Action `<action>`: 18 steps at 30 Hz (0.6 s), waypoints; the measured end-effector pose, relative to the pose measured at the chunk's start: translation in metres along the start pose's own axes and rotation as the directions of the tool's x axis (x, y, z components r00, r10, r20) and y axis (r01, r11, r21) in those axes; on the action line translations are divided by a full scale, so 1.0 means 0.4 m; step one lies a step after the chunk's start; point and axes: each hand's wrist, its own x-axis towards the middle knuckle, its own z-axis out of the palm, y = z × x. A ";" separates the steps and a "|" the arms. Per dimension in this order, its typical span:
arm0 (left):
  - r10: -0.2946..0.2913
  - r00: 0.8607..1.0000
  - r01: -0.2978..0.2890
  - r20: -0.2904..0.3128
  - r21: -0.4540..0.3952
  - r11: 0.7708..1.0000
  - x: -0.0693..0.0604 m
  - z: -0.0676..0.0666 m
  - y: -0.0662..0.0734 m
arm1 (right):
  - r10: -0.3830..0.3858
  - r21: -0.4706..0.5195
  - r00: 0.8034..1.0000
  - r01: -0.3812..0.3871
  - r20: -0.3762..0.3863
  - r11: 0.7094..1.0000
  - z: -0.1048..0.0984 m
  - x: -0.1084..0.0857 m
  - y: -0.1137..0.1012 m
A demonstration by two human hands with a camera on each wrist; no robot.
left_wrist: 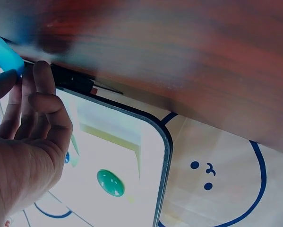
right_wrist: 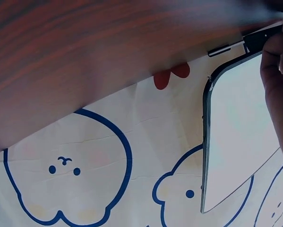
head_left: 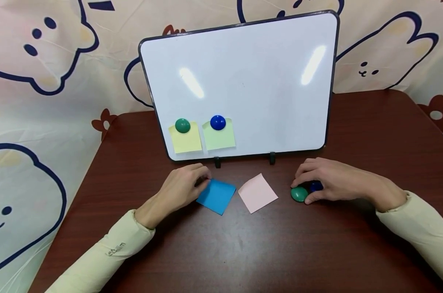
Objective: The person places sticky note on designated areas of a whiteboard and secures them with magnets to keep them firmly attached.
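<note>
My left hand (head_left: 185,183) pinches the near corner of a blue sticky note (head_left: 218,196) between thumb and fingers. In the left wrist view the same blue note (left_wrist: 4,53) bends up at the thumb tip. Beside it on the table lies a pink sticky note (head_left: 258,193), its top corner slightly lifted. My right hand (head_left: 329,179) holds a round green magnet (head_left: 299,194) at the tabletop, thumb on one side and fingers on the other. A blue magnet (head_left: 316,186) lies under that hand, partly hidden. The right wrist view catches only part of the right hand (right_wrist: 279,71).
Behind the hands a whiteboard (head_left: 258,89) stands on small black feet (head_left: 217,162). On its lower left a green magnet (head_left: 183,125) holds a yellow note (head_left: 186,142), and a blue magnet (head_left: 218,122) holds a pale green note (head_left: 220,139). A patterned cloth (head_left: 20,118) hangs behind the dark table (head_left: 243,256).
</note>
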 end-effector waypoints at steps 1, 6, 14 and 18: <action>-0.003 1.000 0.003 0.000 0.000 1.000 0.001 0.000 0.001 | 0.002 -0.003 1.000 -0.002 -0.002 1.000 0.000 0.000 0.000; -0.018 1.000 0.019 -0.005 0.001 1.000 0.002 -0.004 0.002 | 0.014 -0.007 1.000 -0.014 -0.012 1.000 -0.001 0.004 -0.001; 0.020 0.999 -0.021 -0.046 -0.029 0.999 0.002 -0.010 -0.002 | 0.058 0.003 0.998 -0.058 -0.024 0.998 -0.005 0.005 -0.004; 0.035 0.998 -0.038 -0.058 -0.049 0.998 0.003 -0.014 -0.003 | 0.075 0.005 0.997 -0.074 -0.024 0.997 -0.005 0.005 -0.006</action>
